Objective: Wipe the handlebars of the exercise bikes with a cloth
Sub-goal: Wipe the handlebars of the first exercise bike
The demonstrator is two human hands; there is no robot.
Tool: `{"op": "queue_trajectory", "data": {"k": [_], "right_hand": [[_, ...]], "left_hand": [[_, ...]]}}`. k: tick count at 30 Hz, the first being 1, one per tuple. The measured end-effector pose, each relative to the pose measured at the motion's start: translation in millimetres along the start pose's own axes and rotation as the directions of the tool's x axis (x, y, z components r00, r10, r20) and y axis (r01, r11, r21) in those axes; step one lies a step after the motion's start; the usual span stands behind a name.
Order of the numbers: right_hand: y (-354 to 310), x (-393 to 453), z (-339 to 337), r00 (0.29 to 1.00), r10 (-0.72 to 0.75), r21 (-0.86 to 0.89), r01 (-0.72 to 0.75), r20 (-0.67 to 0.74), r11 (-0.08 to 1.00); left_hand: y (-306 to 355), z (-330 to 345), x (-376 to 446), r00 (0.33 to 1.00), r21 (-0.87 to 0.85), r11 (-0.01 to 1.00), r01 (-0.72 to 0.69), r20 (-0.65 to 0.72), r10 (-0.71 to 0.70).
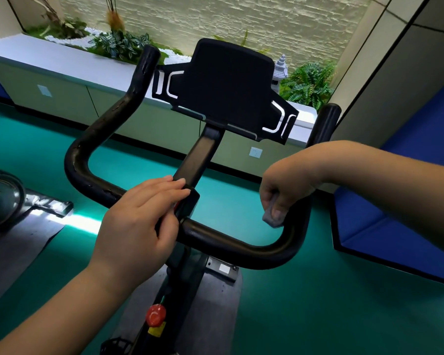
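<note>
A black exercise-bike handlebar (231, 243) curves out to both sides below a black tablet holder (228, 85). My right hand (287, 185) grips a small grey cloth (272, 217) and presses it against the right bend of the handlebar. My left hand (139, 221) lies over the handlebar next to the centre clamp (187, 204), fingers straight across the top and thumb under the bar. The upright right end of the handlebar (326, 121) rises behind my right wrist.
A red knob (155, 315) sits on the bike frame below. A second bike's flywheel (0, 196) is at the left on a grey mat. Blue padding (395, 213) lines the right wall. A low ledge with plants (118, 44) runs behind, above green floor.
</note>
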State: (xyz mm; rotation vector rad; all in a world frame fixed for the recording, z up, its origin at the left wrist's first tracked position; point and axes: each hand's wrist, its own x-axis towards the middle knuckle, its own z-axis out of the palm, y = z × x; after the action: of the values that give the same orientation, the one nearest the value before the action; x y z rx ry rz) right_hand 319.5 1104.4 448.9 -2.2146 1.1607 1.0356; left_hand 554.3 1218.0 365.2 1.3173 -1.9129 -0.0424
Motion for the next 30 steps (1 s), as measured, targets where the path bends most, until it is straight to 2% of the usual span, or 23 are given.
{"op": "queue_trajectory", "data": {"k": [8,11,14,22,26,30], "right_hand": [[-15.8,-10.6,12.7,0.998,-0.036,-0.046,0.034,-0.043,0.998],[-23.4,-18.1,22.2,0.993,-0.085,0.030,0.088,-0.086,0.996],[-27.2,-25.0,31.7,0.977,-0.094,0.135,0.121,-0.189,0.983],[-43.1,-23.2,43.5,0.936,-0.006,0.327,0.129,-0.351,0.936],[-58.8,-14.8,47.4,0.879,0.098,0.446,0.137,-0.466,0.885],[-83.0,1.9,52.9,0.763,0.245,0.606,0.231,-0.599,0.761]], "left_hand": [[-3.0,0.0,0.6,1.000,-0.014,1.000,-0.010,-0.015,0.010],[-2.8,0.0,0.5,1.000,-0.012,1.000,-0.014,-0.026,0.014],[-2.6,0.4,0.3,0.999,-0.004,1.000,-0.019,-0.032,0.019],[-5.4,2.9,-0.4,0.998,-0.006,1.000,-0.027,-0.056,0.027],[-7.7,2.8,-0.6,0.999,-0.035,0.999,-0.017,-0.053,0.015],[-10.0,2.9,-0.3,0.998,-0.058,0.998,-0.018,-0.063,0.014]]}}
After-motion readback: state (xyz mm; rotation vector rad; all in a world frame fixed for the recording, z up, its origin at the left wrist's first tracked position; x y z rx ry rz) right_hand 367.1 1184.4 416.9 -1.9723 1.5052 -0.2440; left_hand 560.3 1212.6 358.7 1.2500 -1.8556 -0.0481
